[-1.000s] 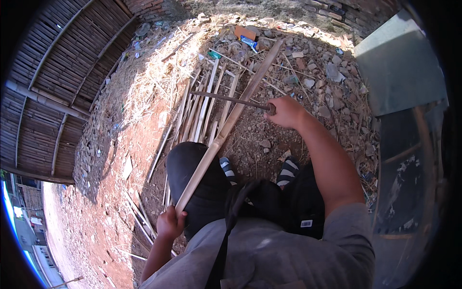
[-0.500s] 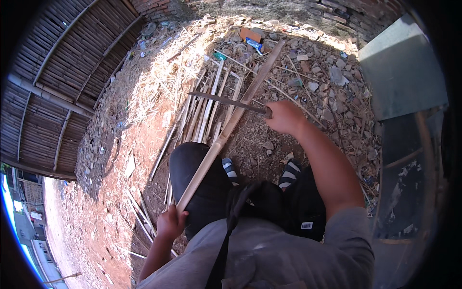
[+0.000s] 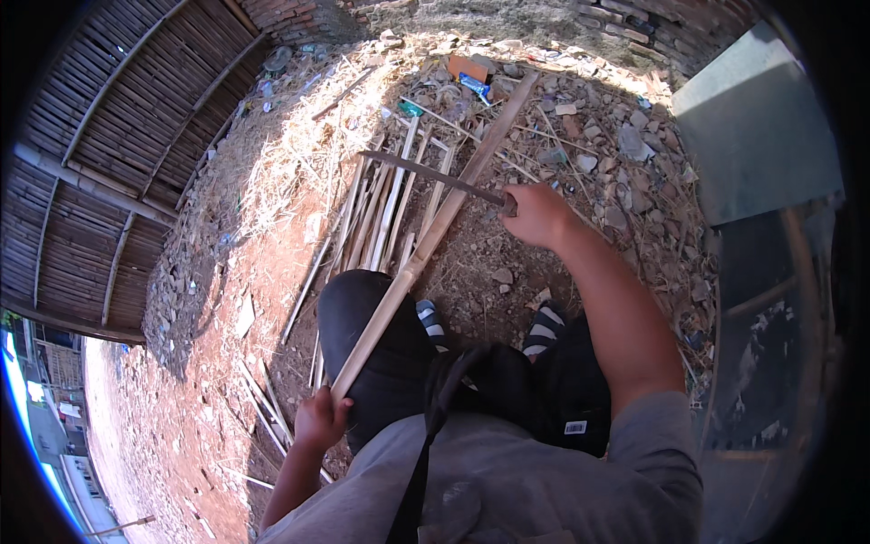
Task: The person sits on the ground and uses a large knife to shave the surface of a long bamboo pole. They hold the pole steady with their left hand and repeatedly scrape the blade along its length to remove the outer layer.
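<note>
My left hand (image 3: 321, 421) grips the near end of a long bamboo strip (image 3: 420, 260), which slants across my left knee and away to the far right. Closed round the handle of a machete (image 3: 435, 177) is my right hand (image 3: 536, 214). Its long dark blade points left and crosses the strip about two thirds of the way along. Whether the edge touches or just passes over the strip, I cannot tell. Beyond my left knee, several thinner split strips (image 3: 381, 213) lie in a loose bundle on the ground.
Rubble and stones (image 3: 625, 172) cover the ground at the right. A woven bamboo wall (image 3: 118, 118) stands at the left, a brick wall (image 3: 625, 32) at the back. Grey-green panels (image 3: 761, 127) rise at the far right. Short sticks (image 3: 267, 399) lie beside my left arm.
The machete blade has tilted, its tip now slightly farther away from me. My right hand has shifted a little; the left hand and the strip stay nearly still.
</note>
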### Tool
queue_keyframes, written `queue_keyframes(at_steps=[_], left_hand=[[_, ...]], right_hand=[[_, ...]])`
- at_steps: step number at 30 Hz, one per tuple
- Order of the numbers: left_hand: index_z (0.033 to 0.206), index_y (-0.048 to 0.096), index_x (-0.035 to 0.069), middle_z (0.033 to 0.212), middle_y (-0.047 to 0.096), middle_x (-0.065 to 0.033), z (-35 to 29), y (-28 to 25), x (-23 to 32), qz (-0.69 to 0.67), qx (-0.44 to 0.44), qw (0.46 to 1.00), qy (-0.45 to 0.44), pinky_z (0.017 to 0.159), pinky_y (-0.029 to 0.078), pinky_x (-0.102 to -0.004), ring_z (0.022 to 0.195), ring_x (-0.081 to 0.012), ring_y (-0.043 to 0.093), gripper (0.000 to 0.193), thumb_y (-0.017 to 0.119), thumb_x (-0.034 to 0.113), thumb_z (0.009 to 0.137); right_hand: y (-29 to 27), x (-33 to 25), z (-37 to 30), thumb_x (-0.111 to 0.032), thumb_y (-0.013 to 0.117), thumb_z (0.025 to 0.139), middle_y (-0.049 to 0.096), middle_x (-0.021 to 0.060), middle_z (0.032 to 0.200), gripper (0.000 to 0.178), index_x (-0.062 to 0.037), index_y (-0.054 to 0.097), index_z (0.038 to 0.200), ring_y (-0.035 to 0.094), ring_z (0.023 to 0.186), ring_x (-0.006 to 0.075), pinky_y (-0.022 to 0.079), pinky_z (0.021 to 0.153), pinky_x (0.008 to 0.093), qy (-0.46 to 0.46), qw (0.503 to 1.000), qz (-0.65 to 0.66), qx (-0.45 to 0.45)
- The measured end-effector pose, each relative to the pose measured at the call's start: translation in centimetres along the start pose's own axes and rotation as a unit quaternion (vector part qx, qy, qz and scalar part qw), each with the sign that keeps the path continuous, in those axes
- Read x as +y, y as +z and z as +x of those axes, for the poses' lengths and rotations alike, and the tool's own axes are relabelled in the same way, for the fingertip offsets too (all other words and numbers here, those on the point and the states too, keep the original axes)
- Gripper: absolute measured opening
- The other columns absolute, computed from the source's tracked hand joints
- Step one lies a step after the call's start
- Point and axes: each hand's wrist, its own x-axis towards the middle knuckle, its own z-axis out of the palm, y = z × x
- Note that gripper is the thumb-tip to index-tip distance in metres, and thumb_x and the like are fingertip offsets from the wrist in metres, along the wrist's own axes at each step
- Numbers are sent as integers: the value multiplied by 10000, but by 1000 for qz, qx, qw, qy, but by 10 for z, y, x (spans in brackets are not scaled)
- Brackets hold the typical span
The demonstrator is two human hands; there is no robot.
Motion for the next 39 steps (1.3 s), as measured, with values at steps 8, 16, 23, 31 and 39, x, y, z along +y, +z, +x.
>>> queue_keyframes(at_steps=[8, 16, 23, 31, 39], left_hand=[[812, 481, 48, 625, 600, -208, 9, 2, -13, 3, -9, 1000, 26, 567, 491, -541, 644, -459, 643, 431, 682, 413, 921], [865, 592, 3, 643, 630, -172, 1, -16, -7, -177, -105, 976, -76, 558, 495, -456, 599, -322, 671, 398, 766, 360, 881], [839, 629, -4, 630, 634, -93, 2, -40, 22, -166, -75, 978, -98, 553, 495, -379, 595, -166, 659, 331, 751, 292, 923], [911, 628, 15, 667, 653, -160, -5, -30, 24, -138, 3, 988, -69, 594, 506, -431, 647, -338, 694, 248, 602, 243, 1006], [963, 622, 20, 767, 659, -229, 2, -26, 16, -121, 14, 992, -45, 637, 498, -483, 759, -447, 663, 193, 569, 199, 1010]], right_hand=[[8, 54, 15, -312, 705, 849, 721, 145, 1048, 410, -73, 665, 1180, 703, 967, 330, 557, 847, 466, 44, 998, 17, -35], [-5, 41, 7, -438, 800, 800, 702, 185, 1078, 699, 38, 613, 1276, 683, 987, 286, 530, 842, 386, 27, 981, 193, -21], [-8, 44, -5, -366, 781, 835, 683, 139, 896, 553, 27, 623, 1190, 669, 805, 227, 516, 719, 396, -103, 971, 210, 37], [-45, -11, -35, -337, 744, 800, 682, 170, 827, 360, -123, 668, 1080, 678, 841, 387, 539, 728, 493, -51, 993, -96, 44], [-16, -17, -30, -346, 718, 843, 684, 180, 988, 465, -77, 613, 1208, 667, 957, 376, 521, 835, 479, -135, 989, -4, -68]])
